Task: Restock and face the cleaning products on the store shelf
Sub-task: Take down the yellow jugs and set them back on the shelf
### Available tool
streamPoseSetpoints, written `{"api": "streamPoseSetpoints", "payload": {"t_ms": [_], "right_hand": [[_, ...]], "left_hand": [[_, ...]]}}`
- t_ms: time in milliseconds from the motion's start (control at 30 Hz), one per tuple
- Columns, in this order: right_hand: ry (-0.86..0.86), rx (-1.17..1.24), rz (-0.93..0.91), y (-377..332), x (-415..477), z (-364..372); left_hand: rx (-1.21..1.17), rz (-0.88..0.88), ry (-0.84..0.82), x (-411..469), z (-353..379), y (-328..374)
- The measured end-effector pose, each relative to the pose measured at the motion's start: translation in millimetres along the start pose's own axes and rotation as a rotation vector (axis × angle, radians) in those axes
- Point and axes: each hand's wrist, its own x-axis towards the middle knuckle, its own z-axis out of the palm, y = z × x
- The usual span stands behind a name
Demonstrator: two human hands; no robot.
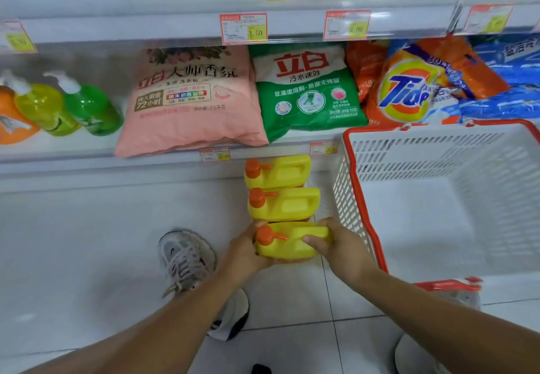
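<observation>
- Left grip (247,249) and right grip (336,245) curl round the two ends of a yellow jug (292,246) with an orange cap, low over the tiled floor (87,242)
- Grey trainer (187,259) at 9 o'clock of this jug
- Second jug (287,204) and third jug (282,170) stand in a row at 12 o'clock
- White basket (366,204), red-rimmed, at 3 o'clock
- Beyond, on the shelf (73,151): pink bag (190,102) at 11 o'clock, green bag (306,90) at 12

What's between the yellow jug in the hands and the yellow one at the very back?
A middle jug, yellow with an orange cap, stands between the held jug and the back jug. The head view shows it.
</observation>
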Motion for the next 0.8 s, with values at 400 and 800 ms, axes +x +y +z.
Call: {"api": "streamPoseSetpoints", "payload": {"t_ms": [400,800], "right_hand": [[-0.013,-0.099,-0.057,-21.7,-15.3,-36.1],[0.439,-0.049,-0.297,-93.6,-14.4,-262.8]], "left_hand": [[0.241,-0.038,-0.141,-13.2,-31.1,42.5],[0.669,0.41,0.173,32.9,-84.9,259.8]]}}
